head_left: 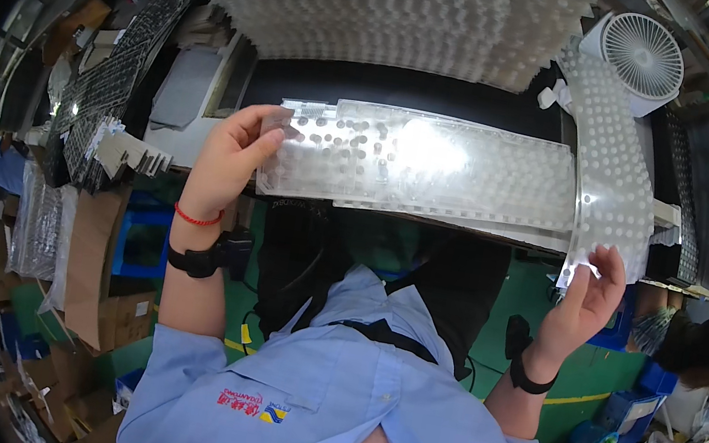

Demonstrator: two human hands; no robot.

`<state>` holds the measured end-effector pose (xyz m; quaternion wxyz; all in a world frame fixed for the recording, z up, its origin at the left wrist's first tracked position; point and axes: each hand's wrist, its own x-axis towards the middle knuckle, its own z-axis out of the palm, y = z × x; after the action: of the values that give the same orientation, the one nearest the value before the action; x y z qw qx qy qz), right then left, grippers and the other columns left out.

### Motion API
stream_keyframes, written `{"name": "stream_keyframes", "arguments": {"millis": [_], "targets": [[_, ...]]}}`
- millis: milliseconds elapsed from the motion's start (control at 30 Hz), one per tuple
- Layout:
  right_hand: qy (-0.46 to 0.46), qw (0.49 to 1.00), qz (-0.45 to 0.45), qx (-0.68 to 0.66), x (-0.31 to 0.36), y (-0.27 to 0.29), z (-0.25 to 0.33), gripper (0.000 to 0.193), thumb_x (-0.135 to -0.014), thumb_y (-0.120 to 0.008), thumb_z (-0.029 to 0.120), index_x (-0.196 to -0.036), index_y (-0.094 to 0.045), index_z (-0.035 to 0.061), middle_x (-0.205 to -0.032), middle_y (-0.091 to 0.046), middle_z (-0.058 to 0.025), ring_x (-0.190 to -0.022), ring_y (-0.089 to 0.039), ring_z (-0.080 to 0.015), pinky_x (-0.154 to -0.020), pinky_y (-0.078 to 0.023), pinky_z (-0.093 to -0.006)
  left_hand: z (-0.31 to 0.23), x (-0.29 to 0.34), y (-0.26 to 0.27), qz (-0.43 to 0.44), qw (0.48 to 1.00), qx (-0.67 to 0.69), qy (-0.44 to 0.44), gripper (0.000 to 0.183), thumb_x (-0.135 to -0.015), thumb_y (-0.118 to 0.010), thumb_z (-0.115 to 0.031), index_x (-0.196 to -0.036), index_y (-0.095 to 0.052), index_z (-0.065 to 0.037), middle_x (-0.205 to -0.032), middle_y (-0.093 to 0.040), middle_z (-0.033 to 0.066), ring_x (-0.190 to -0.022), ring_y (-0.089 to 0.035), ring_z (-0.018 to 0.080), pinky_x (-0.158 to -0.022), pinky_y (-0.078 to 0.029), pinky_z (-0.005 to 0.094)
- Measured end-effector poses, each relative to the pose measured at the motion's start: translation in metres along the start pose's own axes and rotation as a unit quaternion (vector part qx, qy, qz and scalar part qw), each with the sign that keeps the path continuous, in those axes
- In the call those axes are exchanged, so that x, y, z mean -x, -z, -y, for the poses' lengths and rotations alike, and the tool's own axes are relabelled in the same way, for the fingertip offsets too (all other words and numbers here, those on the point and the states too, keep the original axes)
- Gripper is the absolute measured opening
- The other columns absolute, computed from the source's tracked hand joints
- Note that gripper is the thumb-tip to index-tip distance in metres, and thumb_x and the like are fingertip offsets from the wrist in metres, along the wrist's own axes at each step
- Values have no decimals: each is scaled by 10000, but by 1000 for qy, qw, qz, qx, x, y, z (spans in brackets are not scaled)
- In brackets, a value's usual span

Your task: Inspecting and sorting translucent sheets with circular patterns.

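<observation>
A long transparent plastic sheet (472, 180) with rows of round spots lies across the bench in front of me, bright glare on its middle. My left hand (236, 152) grips its left end, thumb on top and fingers at the far corner. Dark dots show through near that end. Over the bench's right side runs a second dotted translucent strip (618, 170), reaching from the back toward me. My right hand (589, 291) pinches the near end of this strip between thumb and fingers. The strip overlaps or adjoins the sheet's right edge; I cannot tell which.
A tall stack of dotted translucent sheets (387, 13) rises at the back of the bench. A white fan (642, 58) stands at the back right. Dark grid-like trays (113, 77) and grey strips (129, 153) are at left. Cardboard (121, 319) lies on the lower left floor.
</observation>
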<state>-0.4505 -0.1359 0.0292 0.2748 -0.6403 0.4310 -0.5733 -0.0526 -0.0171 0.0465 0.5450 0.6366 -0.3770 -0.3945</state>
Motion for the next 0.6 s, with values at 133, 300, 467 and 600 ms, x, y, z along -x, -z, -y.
{"name": "stream_keyframes", "arguments": {"millis": [133,300,467,600], "targets": [[-174,966,96,-163,-7,-7,15,587,-1009,-410,352,-1433,-264,-26,-1112,-588,-216,-771,-645,-209,-629,-511,-218,10,3,10,-28,976,-22,-217,174,-897,-584,-15,-1051,-647,-66,-1002,-655,79,-828,-573,116,-702,-446,231],[-309,874,113,-357,-10,-3,22,681,-1000,-276,507,-1437,-265,-15,-1189,-571,-236,-872,-658,-255,-662,-553,-288,19,10,20,55,923,76,-373,144,-821,-616,25,-874,-646,-105,-998,-659,112,-936,-558,249,-824,-443,358],[-379,859,-61,-340,-19,-3,21,481,-1013,-362,304,-1367,-361,-22,-1183,-584,-223,-874,-664,-256,-609,-563,-295,17,26,28,83,934,16,-346,232,-712,-605,112,-685,-632,-117,-1051,-654,138,-1096,-537,304,-983,-384,424],[-171,960,92,-201,-27,16,9,352,-959,-504,84,-1281,-419,-29,-1104,-619,-182,-815,-662,-186,-632,-520,-247,5,23,13,0,944,21,-328,284,-665,-523,171,-654,-645,-86,-1344,-509,190,-1288,-440,340,-1064,-332,431]]}}
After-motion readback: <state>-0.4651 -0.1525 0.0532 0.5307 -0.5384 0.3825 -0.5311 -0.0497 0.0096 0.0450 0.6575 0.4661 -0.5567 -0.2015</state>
